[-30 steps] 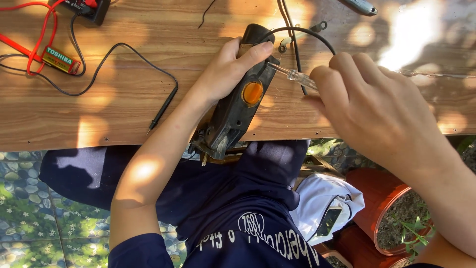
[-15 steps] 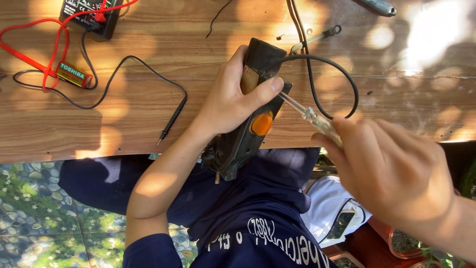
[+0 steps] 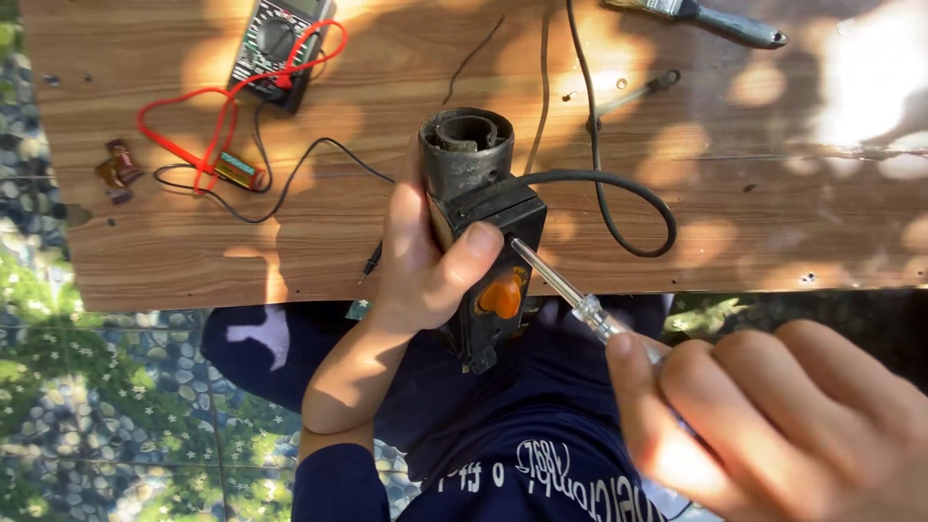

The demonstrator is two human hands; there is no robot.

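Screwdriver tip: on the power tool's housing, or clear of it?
On it. The screwdriver, held in the right hand, has its tip against the dark power tool just above the orange button; left hand grips the body.

A multimeter (image 3: 275,43) with red and black leads, a small battery (image 3: 239,170), a brush (image 3: 710,16) on the wooden table (image 3: 773,213)

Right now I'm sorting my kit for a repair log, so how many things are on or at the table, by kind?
Power tools: 1, black with an orange switch, held in the left hand
Screwdrivers: 1, in the right hand
Multimeters: 1
Brushes: 1
Small batteries: 1
Total: 5
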